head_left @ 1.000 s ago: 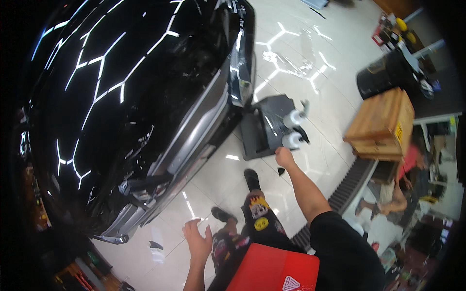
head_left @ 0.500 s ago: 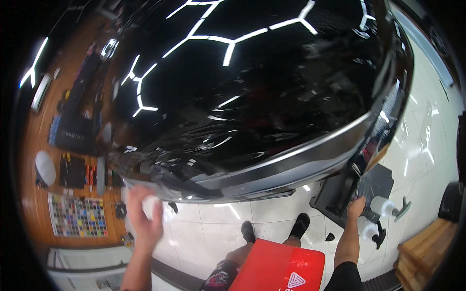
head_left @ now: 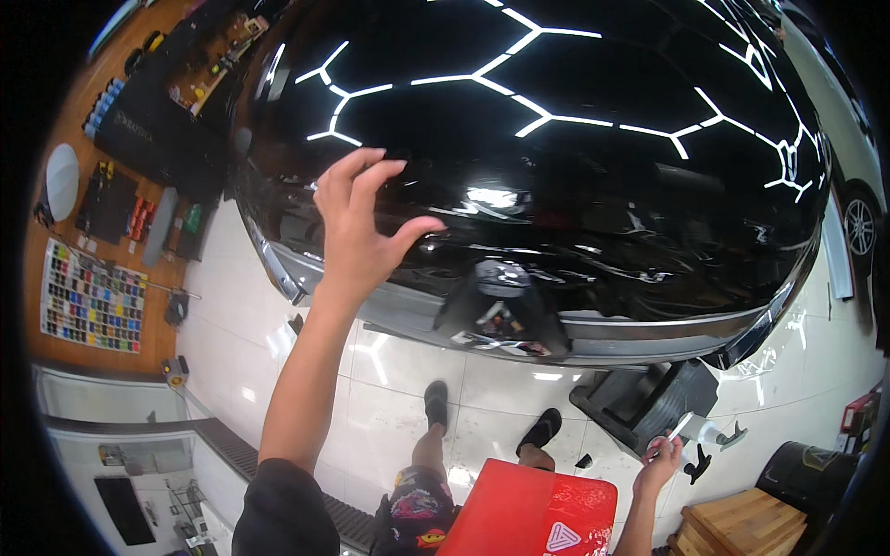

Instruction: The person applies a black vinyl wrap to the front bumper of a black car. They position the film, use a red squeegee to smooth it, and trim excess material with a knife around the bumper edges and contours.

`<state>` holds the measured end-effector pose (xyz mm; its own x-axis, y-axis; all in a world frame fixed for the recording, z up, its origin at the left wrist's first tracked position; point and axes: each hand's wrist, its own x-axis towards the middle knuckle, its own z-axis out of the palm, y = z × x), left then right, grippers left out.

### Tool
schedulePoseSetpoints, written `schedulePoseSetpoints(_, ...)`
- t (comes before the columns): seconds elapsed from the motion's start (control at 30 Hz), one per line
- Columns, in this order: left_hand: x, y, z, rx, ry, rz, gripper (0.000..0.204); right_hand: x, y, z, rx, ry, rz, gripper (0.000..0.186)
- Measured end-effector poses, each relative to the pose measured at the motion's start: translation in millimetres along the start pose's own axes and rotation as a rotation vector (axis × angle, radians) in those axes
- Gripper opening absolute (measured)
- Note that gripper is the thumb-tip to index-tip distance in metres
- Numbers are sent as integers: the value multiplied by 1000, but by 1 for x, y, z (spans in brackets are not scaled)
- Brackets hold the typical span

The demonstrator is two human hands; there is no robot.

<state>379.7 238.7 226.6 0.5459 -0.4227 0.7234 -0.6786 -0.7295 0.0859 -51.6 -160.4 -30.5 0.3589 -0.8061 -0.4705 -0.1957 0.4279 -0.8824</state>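
Observation:
My left hand (head_left: 357, 227) is raised over the glossy black car panel (head_left: 593, 185). Its fingers are bent and the thumb stands apart, with nothing visible between them; whether the fingertips touch the surface I cannot tell. Wrinkles and bright ripples run along the panel's near edge. At the lower right, my right hand (head_left: 658, 461) is closed around a thin pale stick-like tool (head_left: 682, 424), too small to name. Just beyond that hand is a black plastic stand (head_left: 640, 398), beside white spray bottles (head_left: 702, 430) with dark triggers.
In front of my body is a red panel (head_left: 519, 510) with a white emblem. Wooden boxes (head_left: 746, 524) and a black bin (head_left: 807, 473) stand at the right. A colour swatch board (head_left: 93, 296) is on the left. Another car (head_left: 858, 222) is at the far right.
My left hand has risen from the panel's near left corner to above it. My right hand has drawn back from the stand with the pale tool. The view has shifted.

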Motion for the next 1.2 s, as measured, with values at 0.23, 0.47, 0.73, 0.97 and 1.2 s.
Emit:
schedulePoseSetpoints(0.23, -38, -117, -26, -62, 41, -67, 81, -95, -109, 111, -45, -409, -483, 54)
schedulePoseSetpoints(0.47, -71, -207, -29, -74, 58, -88, 88, -160, -134, 235, -392, -670, -929, 47)
schedulePoseSetpoints(0.73, -84, -246, -4, -65, 93, 87, 91, -194, -135, 395, -705, -775, -1504, 21)
schedulePoseSetpoints(0.97, -101, -270, 14, -91, 132, 134, 82, -212, -75, 489, -742, -730, -1603, 26)
schedulePoseSetpoints(1.2, -109, -277, 27, -95, 171, 134, 81, -212, -49, 520, -720, -681, -1669, 25)
